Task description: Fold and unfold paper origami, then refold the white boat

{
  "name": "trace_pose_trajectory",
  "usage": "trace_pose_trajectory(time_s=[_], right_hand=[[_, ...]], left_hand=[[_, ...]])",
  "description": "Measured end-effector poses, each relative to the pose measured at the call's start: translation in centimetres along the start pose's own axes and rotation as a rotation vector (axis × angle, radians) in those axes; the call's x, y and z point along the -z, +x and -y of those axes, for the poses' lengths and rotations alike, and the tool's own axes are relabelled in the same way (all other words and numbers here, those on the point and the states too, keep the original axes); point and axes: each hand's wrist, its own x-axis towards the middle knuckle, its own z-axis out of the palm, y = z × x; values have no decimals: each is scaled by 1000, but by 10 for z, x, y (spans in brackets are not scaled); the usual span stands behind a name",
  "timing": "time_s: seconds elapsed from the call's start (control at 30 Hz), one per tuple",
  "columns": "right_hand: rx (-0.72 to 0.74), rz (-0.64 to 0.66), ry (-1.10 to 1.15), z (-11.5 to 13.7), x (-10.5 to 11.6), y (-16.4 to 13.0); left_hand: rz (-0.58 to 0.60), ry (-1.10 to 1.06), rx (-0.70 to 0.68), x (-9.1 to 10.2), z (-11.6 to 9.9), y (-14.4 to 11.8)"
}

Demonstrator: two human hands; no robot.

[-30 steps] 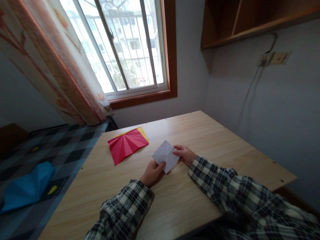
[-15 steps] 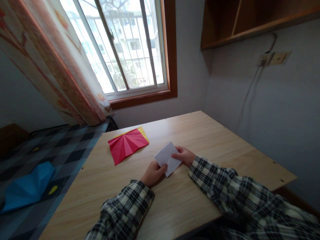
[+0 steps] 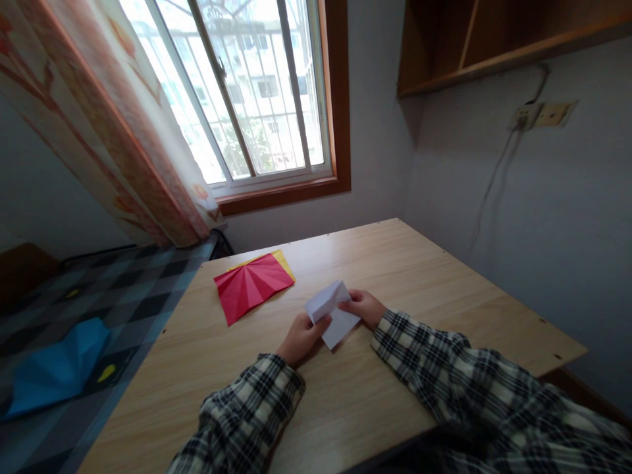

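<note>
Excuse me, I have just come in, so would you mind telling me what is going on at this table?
A person in plaid sleeves holds a piece of white paper with the left hand and right hand at the wooden table. A bent flap shows along the paper's far side. Toward the table's far left, creased red paper partly covers yellow paper. Creased blue paper lies farther left, on a checked cloth.

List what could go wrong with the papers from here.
The white paper has a flap bent over between the left hand and right hand, so it might crease crookedly.

The red paper overlaps the yellow paper near the far edge of the table; a bump could push them off.
</note>
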Motion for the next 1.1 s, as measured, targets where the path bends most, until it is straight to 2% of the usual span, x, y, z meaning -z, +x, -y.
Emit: trace_pose_trajectory(time_s=[0.3,0.67,0.9,1.1], right_hand=[[-2,16,-55,-2,2,2],[5,-15,-56,-9,5,5],[7,-23,-38,-8,4,4],[-9,-20,-38,-5,4,4]], left_hand=[[-139,-86,88,-3,1,2],[-166,-74,85,-4,0,2],[-172,-185,106,-2,-2,3],[-221,-274,122,-1,3,5]])
